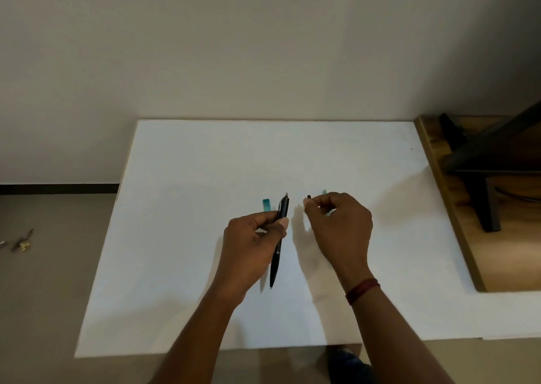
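Two hands over the table: left hand grips a pen, tip toward 6 o'clock; right hand pinches a dark bit. Teal strip at the pen's 11 o'clock; far edge well off.

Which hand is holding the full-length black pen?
The left hand grips the black pen, tip towards the person; the right hand pinches only a small dark piece.

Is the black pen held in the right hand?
No, the left hand grips the pen, while the right hand pinches a small dark piece.
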